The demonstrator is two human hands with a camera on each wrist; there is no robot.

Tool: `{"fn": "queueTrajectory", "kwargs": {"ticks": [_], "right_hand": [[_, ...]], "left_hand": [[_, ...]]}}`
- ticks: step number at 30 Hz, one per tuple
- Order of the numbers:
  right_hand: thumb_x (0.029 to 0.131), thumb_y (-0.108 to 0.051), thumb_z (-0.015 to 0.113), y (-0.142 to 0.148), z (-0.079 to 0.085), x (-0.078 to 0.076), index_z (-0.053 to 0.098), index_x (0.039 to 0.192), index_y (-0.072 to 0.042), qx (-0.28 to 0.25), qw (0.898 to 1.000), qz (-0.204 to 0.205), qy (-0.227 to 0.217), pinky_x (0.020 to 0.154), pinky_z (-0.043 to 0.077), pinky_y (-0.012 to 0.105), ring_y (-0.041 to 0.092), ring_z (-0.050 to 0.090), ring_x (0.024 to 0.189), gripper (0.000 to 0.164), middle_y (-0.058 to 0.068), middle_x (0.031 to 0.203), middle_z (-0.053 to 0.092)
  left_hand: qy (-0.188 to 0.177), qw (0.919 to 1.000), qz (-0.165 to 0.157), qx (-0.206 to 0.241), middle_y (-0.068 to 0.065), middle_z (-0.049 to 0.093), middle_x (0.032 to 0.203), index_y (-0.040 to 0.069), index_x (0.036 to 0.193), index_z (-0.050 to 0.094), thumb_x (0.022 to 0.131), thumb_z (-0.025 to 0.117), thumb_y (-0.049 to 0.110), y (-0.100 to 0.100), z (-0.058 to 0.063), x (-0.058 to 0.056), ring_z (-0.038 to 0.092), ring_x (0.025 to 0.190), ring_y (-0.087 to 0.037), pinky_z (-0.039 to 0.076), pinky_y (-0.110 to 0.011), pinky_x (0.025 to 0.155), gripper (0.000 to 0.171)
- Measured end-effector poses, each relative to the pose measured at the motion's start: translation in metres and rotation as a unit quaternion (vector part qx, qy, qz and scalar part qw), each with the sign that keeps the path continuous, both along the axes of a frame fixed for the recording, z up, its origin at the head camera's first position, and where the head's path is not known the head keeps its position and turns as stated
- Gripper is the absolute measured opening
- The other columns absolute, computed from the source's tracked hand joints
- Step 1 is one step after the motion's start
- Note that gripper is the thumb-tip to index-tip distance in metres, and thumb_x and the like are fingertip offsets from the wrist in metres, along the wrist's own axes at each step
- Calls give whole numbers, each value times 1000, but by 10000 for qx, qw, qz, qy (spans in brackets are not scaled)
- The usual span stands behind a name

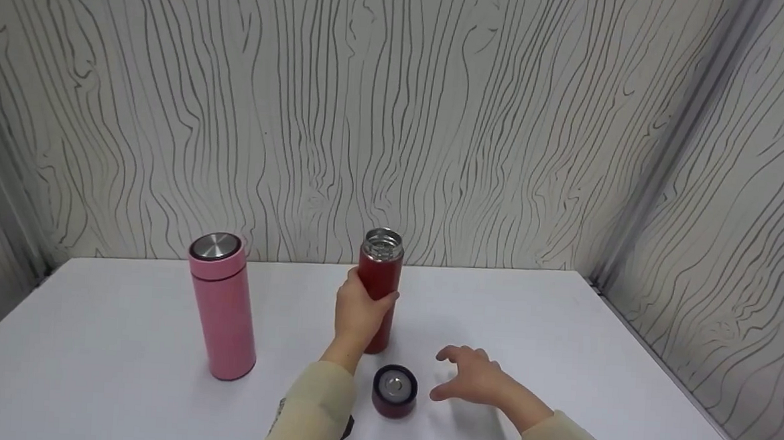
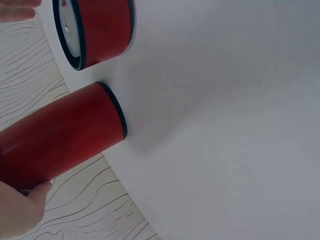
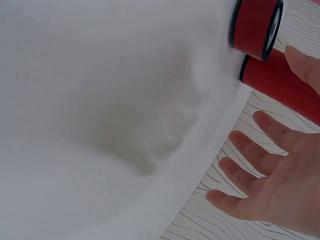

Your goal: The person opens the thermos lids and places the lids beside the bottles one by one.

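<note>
A red thermos bottle (image 1: 380, 276) stands upright on the table, its steel mouth uncovered. My left hand (image 1: 360, 312) grips it round the middle; the left wrist view shows the thumb and the red body (image 2: 65, 132) down to its dark base. In front of the bottle sits its red lid (image 1: 394, 392), dark rim and grey inner side facing up. Just right of the lid, my right hand (image 1: 474, 377) hovers above the table with fingers spread and nothing in them. The right wrist view has those fingers (image 3: 255, 152) apart from both lid (image 3: 254, 27) and bottle.
A pink thermos (image 1: 224, 318) with a steel-topped lid stands upright at the left. The white table (image 1: 110, 339) ends against a wood-grain patterned wall (image 1: 290, 121) at the back, with another panel (image 1: 738, 265) along the right side.
</note>
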State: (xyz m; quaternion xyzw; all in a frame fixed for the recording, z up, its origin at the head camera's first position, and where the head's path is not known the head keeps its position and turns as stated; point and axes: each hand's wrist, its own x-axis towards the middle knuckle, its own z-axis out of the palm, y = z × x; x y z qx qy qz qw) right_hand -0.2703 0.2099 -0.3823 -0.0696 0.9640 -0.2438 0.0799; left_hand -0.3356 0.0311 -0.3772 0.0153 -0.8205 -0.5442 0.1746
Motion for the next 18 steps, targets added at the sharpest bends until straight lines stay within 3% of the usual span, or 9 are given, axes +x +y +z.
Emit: {"fn": "queueTrajectory", "kwargs": {"ticks": [5, 11, 18], "right_hand": [[69, -24, 78, -3, 1, 0, 61, 113, -7, -28, 10000, -38, -40, 95, 35, 64, 40, 49, 112, 51, 19, 118, 59], [73, -26, 75, -7, 6, -1, 60, 115, -5, -147, 9998, -107, 47, 95, 37, 63, 42, 48, 114, 49, 19, 118, 59], [77, -25, 72, -12, 9, -1, 58, 116, -4, -610, 9962, -344, 523, 92, 43, 55, 39, 51, 113, 47, 19, 118, 59]], "left_hand": [[-216, 9997, -78, -64, -17, 56, 125, 0, 131, 40, 78, 74, 17, 0, 3, 2, 52, 120, -32, 41, -48, 103, 66], [-603, 9980, -43, -208, -22, 43, 135, -2, 142, 24, 79, 72, 32, -3, 4, 8, 40, 127, -35, 37, -52, 106, 87], [-436, 9984, 185, -313, -20, 47, 133, -1, 140, 33, 83, 62, 49, -11, -7, 16, 45, 124, -33, 40, -49, 103, 80]]}}
